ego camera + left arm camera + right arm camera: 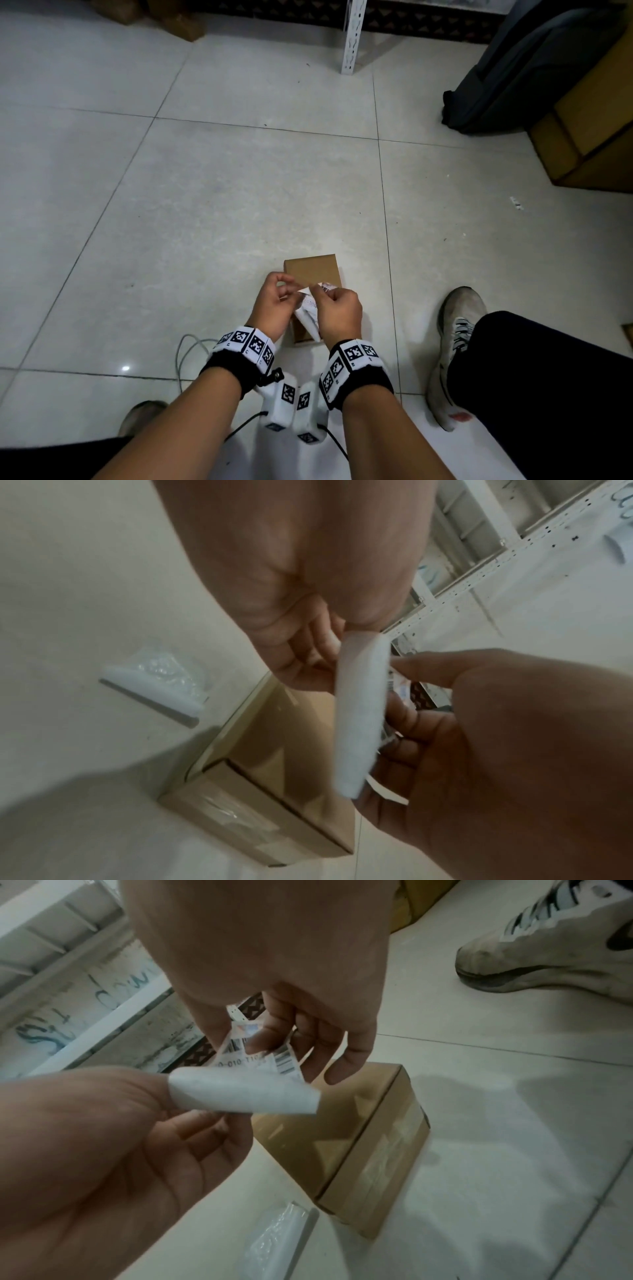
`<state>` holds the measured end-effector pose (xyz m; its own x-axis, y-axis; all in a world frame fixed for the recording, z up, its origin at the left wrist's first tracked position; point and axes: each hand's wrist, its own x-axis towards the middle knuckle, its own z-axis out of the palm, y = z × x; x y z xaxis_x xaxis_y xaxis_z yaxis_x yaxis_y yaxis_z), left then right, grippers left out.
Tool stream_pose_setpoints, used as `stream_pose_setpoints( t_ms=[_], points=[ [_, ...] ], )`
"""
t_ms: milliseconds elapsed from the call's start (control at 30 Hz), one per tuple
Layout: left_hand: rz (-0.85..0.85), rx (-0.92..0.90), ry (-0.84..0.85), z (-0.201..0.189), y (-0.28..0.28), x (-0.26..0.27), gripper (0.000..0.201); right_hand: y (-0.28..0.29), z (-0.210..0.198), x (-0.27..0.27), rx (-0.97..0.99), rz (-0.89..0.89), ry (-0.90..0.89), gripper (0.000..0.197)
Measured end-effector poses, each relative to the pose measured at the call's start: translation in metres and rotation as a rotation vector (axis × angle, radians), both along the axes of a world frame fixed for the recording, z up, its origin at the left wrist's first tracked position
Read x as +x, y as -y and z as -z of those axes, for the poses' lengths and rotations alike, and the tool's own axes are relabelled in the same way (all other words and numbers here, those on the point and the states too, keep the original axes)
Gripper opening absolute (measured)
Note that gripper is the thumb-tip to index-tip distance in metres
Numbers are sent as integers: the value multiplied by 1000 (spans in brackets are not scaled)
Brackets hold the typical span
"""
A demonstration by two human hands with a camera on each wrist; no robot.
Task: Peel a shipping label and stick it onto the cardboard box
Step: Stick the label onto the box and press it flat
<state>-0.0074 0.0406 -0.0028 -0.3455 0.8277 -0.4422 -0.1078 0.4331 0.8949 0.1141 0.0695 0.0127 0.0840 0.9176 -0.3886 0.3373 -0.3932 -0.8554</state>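
Shipping label (253, 1047) pinched in right hand (339, 313); left hand (277, 305) pinches its white backing (240, 1093). Cardboard box (313, 274) lies directly below both hands, long axis running away from the person.

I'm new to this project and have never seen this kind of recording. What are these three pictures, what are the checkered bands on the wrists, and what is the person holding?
No robot here: a person wears three cameras. One picture looks down from the head; the other two look along each wrist. The checkered bands are part of that wrist gear. The left hand pinches the white backing paper; the right hand pinches the printed label, peeling them apart. Below them a cardboard box sits on the tiled floor. A shoe is at the right.
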Motion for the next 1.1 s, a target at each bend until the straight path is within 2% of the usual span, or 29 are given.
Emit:
stream_pose_setpoints(
  t_ms=[67,167,200,267,300,433,600,733,800,933,1100],
  points=[
    [-37,-41,40,5,-2,2,29,-3,1,-1,6,-15,19,57],
    [-107,-95,83,15,-5,4,23,-6,5,0,4,-31,2,57],
    [-136,-107,94,19,-5,4,20,-6,6,1,10,-47,-3,49],
    [-159,-125,98,21,-4,3,15,-6,7,2,12,-114,10,21],
    [-156,-127,88,22,-3,1,17,-5,7,3,10,-155,27,15],
    [-58,-52,19,21,0,-5,31,-6,10,6,46,-286,17,43],
    [159,-28,-45,20,1,-9,37,-16,8,11,13,-478,50,74],
    [247,-37,-93,16,0,-6,69,-28,0,17,37,-608,215,79],
    [273,-48,-136,13,-4,-5,79,-31,0,19,47,-640,257,80],
    [340,-12,-312,12,-14,-3,85,-37,3,21,119,-708,324,80],
    [332,48,-363,16,-16,-1,86,-43,7,17,178,-789,413,89]
  ],
)
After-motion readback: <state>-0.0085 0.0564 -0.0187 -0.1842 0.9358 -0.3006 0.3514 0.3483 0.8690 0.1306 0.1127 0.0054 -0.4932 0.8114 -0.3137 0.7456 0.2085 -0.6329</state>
